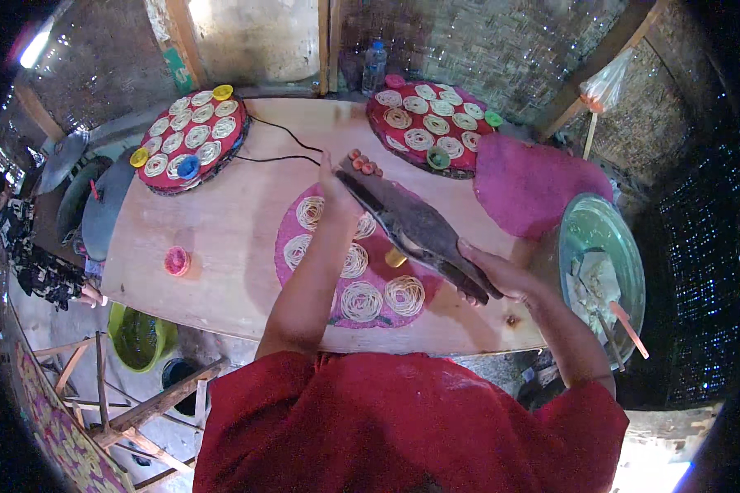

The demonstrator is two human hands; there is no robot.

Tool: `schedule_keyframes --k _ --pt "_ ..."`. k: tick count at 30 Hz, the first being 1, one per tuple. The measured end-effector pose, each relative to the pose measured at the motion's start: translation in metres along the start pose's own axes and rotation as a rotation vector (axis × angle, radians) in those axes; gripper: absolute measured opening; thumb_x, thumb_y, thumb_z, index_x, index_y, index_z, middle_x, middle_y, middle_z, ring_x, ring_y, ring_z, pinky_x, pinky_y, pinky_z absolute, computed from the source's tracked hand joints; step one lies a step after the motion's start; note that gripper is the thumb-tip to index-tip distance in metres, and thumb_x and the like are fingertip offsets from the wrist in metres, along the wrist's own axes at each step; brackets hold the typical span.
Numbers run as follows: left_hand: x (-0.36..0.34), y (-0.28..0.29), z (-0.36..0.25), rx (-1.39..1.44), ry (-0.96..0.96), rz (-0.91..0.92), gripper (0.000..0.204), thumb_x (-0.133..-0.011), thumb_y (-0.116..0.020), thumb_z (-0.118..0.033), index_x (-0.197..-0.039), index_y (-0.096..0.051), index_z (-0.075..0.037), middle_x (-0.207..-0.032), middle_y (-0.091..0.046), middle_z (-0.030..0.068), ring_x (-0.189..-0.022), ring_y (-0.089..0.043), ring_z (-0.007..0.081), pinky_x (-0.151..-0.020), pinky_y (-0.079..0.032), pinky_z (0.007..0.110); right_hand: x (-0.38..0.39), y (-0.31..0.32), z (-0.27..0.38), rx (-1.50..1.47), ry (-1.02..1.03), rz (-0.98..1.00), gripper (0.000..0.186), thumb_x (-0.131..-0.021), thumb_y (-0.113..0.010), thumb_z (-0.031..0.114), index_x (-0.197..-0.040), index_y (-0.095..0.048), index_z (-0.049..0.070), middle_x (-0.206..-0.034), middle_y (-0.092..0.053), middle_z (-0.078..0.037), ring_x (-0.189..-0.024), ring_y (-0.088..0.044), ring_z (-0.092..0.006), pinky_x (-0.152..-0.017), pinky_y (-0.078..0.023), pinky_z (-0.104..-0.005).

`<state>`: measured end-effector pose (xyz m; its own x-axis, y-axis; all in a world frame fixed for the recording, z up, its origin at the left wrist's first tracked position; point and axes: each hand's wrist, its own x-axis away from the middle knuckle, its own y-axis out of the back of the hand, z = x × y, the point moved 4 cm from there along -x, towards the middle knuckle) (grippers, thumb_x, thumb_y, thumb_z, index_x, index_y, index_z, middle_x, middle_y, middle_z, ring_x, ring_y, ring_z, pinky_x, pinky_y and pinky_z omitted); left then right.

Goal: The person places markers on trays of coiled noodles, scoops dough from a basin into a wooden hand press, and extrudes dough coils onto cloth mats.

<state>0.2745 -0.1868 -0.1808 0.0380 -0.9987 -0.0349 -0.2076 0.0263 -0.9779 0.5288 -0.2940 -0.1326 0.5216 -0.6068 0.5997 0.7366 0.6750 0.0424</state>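
I hold a long, dark, two-handled press [423, 228] slantwise above the table. My left hand [334, 182] is closed round its far left end, with reddish fingertips showing over the edge. The near right end is gripped by my right hand [503, 273], fingers curled beneath. A short gold-coloured cylinder [395, 257] shows under the press's middle. Below lies a round pink mat [321, 283] bearing several flat coils of pale noodle strands, such as one coil [360, 301] near the front edge. The press and my left forearm hide part of the mat.
Two round red trays of coils, a left tray [150, 179] and a right tray [378, 123], stand at the back with small coloured cups. A pink cloth [543, 185] and a green tub [604, 215] of pale dough lie right. A pink cup [177, 261] stands left; another person [37, 251] is beyond.
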Motion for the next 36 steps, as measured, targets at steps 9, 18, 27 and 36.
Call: schedule_keyframes --k 9,18,27,36 --pt "-0.017 0.019 -0.019 0.083 -0.013 0.001 0.045 -0.088 -0.037 -0.055 -0.072 -0.044 -0.013 -0.057 -0.041 -0.0033 -0.054 -0.042 0.0154 -0.060 -0.037 0.031 -0.032 0.002 0.007 0.335 -0.015 -0.127 0.075 -0.085 -0.030 0.071 -0.083 -0.058 0.001 -0.055 -0.053 -0.006 -0.045 -0.054 -0.0146 -0.038 -0.043 -0.0268" --pt "0.001 -0.002 -0.005 0.153 -0.044 -0.061 0.044 -0.090 -0.034 -0.054 -0.074 -0.043 -0.014 -0.055 -0.040 -0.0041 -0.051 -0.040 0.0129 -0.058 -0.036 0.030 0.013 0.005 0.035 0.379 -0.103 -0.189 0.068 -0.087 -0.036 0.066 -0.081 -0.057 0.002 -0.057 -0.056 -0.007 -0.045 -0.055 -0.0127 -0.041 -0.043 -0.0258" --pt "-0.001 -0.003 -0.033 0.104 -0.025 0.034 0.054 -0.089 -0.026 -0.061 -0.071 -0.044 -0.014 -0.055 -0.040 -0.0019 -0.050 -0.041 0.0156 -0.059 -0.038 0.032 -0.003 -0.013 0.036 0.317 0.022 -0.157 0.065 -0.088 -0.038 0.064 -0.080 -0.058 0.002 -0.054 -0.053 -0.004 -0.043 -0.052 -0.0117 -0.040 -0.041 -0.0258" --pt "-0.002 0.012 -0.008 0.159 -0.032 -0.110 0.046 -0.090 -0.030 -0.054 -0.069 -0.041 -0.015 -0.054 -0.038 -0.0037 -0.049 -0.040 0.0136 -0.056 -0.036 0.029 -0.012 0.012 0.024 0.439 -0.008 -0.214 0.063 -0.088 -0.038 0.063 -0.078 -0.058 0.004 -0.053 -0.051 -0.003 -0.042 -0.050 -0.0110 -0.038 -0.041 -0.0259"
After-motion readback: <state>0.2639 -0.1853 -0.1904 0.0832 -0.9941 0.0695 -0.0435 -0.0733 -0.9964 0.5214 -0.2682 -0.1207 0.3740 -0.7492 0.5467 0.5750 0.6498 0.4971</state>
